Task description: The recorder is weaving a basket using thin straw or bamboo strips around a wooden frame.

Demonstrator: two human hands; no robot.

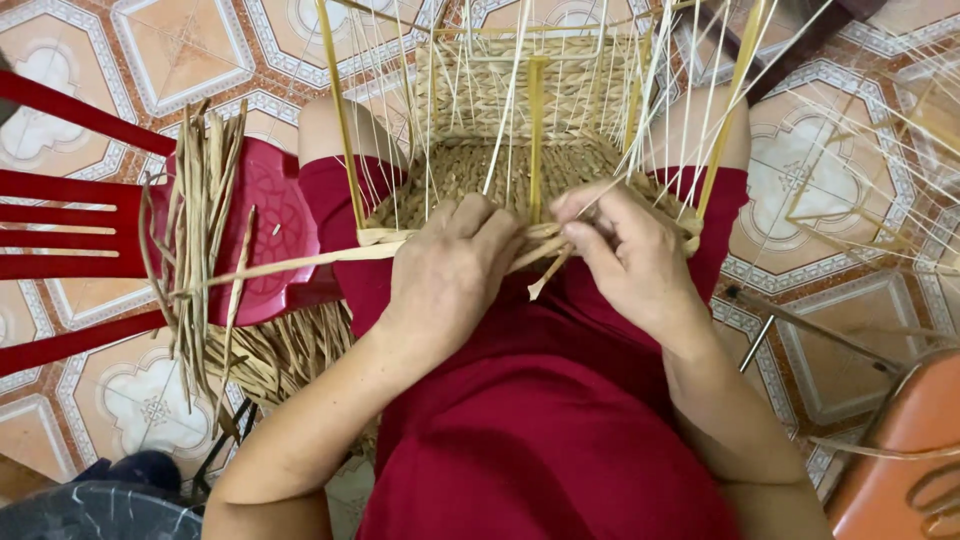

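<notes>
A half-woven straw basket [500, 160] rests on my lap, its thin upright stakes rising toward the camera. My left hand [450, 270] grips the near rim, fingers curled over a flat straw strand [300, 262] that trails off to the left. My right hand [625, 250] pinches the same weaving strand at the rim beside a thick yellow upright [536, 130]. Both hands touch the basket edge, close together. I wear red clothing [540, 420].
A red plastic stool [270, 210] at my left carries a bundle of dried straw strands [200, 230]; more straw lies beneath it. Patterned floor tiles surround me. An orange seat [900, 460] sits at lower right, a dark bucket rim [90, 510] at lower left.
</notes>
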